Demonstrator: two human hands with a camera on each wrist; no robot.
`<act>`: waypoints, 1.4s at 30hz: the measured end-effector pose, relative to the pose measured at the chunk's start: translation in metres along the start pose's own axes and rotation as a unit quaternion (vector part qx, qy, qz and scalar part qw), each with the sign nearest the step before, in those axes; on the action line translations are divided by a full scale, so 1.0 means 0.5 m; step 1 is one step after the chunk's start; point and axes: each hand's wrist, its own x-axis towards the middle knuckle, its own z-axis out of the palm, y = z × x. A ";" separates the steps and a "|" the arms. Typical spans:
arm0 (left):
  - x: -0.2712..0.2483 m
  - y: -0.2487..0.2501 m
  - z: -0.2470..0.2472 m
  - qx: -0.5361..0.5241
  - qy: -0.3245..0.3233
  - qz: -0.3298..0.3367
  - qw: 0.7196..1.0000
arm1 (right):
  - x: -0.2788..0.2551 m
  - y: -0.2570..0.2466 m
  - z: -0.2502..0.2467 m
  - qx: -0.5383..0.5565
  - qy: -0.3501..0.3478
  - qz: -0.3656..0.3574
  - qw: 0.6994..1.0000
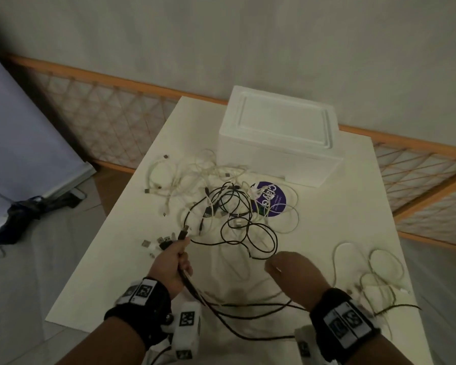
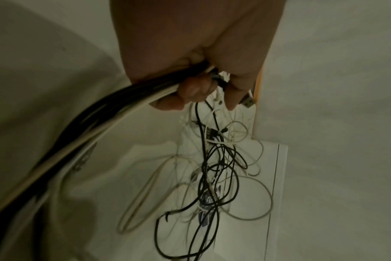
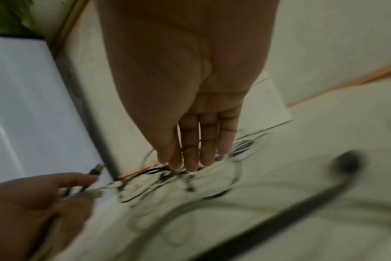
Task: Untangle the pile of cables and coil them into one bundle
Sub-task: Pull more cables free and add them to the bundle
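Black-and-white cable pile [image 1: 221, 206] lies ahead of my hands, left hand [image 1: 172, 262] gripping gathered cables [image 2: 105, 109], right hand [image 1: 295, 275] nearer, spread, empty.

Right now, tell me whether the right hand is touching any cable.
Cannot tell. In the right wrist view the right hand has straight fingers over the tangled cables, but blur hides any contact or gap.

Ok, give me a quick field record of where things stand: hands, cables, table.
left hand: grips a gathered bunch of black and white cables, plug ends poking past the fingers
right hand: fingers straight, holding nothing, above the pile
tangled pile of black and white cables: still knotted, mid-table
loose pale cable loops: apart, right side
white foam box: far end, lid on
white table: bears all of it
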 end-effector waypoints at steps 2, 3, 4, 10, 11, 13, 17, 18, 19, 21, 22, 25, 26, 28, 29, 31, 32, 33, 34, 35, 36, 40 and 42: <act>0.003 -0.001 0.007 0.000 -0.005 -0.012 1.000 | 0.039 -0.077 0.019 0.005 -0.044 -0.039 0.998; 0.006 -0.001 0.010 0.009 -0.001 -0.013 1.000 | 0.055 -0.109 0.032 -0.008 -0.066 -0.040 0.997; 0.007 0.000 0.013 0.024 0.003 -0.010 1.000 | 0.069 -0.132 0.044 -0.035 -0.083 -0.029 0.995; -0.001 0.020 0.030 0.093 -0.057 -0.001 0.994 | 0.093 -0.156 0.050 -0.072 -0.071 -0.016 0.995; -0.007 0.026 0.038 0.102 -0.078 0.011 0.992 | 0.092 -0.154 0.031 -0.020 -0.044 -0.013 0.999; -0.026 0.040 0.060 0.124 -0.111 0.026 0.986 | 0.092 -0.155 -0.028 0.055 0.034 0.004 0.998; -0.067 0.061 0.117 0.143 -0.189 -0.019 0.971 | 0.083 -0.164 -0.148 0.113 0.199 -0.071 0.971; -0.074 0.068 0.134 0.110 -0.205 -0.023 0.972 | 0.078 -0.165 -0.167 0.113 0.190 -0.090 0.971; -0.077 0.076 0.151 0.066 -0.213 -0.021 0.975 | 0.071 -0.164 -0.182 0.108 0.174 -0.105 0.973; -0.074 0.099 0.177 -0.021 -0.216 -0.013 0.976 | 0.053 -0.151 -0.191 0.101 0.162 -0.131 0.973; -0.070 0.112 0.187 -0.057 -0.214 -0.012 0.975 | 0.042 -0.139 -0.193 0.105 0.166 -0.136 0.971; -0.051 0.134 0.200 -0.101 -0.205 -0.021 0.973 | 0.003 -0.095 -0.190 0.148 0.158 -0.109 0.970; -0.047 0.136 0.202 -0.102 -0.202 -0.023 0.974 | -0.009 -0.080 -0.189 0.162 0.151 -0.094 0.971; -0.037 0.134 0.207 -0.105 -0.188 -0.031 0.976 | -0.029 -0.053 -0.188 0.187 0.136 -0.085 0.969; -0.027 0.134 0.207 -0.110 -0.177 -0.034 0.977 | -0.038 -0.044 -0.189 0.193 0.123 -0.089 0.969; -0.004 0.137 0.201 -0.125 -0.154 -0.035 0.979 | -0.052 -0.025 -0.195 0.217 0.094 -0.073 0.969; 0.007 0.141 0.196 -0.130 -0.147 -0.036 0.980 | -0.057 -0.014 -0.200 0.232 0.080 -0.047 0.968; 0.016 0.144 0.192 -0.128 -0.143 -0.035 0.981 | -0.060 -0.002 -0.203 0.236 0.075 -0.019 0.969; 0.021 0.145 0.189 -0.122 -0.139 -0.034 0.982 | -0.058 0.012 -0.205 0.223 0.078 0.013 0.972; 0.023 0.143 0.189 -0.110 -0.136 -0.032 0.984 | -0.050 0.026 -0.203 0.188 0.087 0.044 0.977; 0.021 0.140 0.192 -0.097 -0.133 -0.030 0.986 | -0.039 0.036 -0.200 0.130 0.103 0.075 0.983; -0.003 0.118 0.211 -0.042 -0.121 -0.028 0.991 | 0.012 0.010 -0.200 -0.001 0.229 0.076 0.971; -0.017 0.106 0.218 -0.025 -0.130 -0.039 0.990 | 0.036 -0.054 -0.198 0.029 0.238 -0.003 0.971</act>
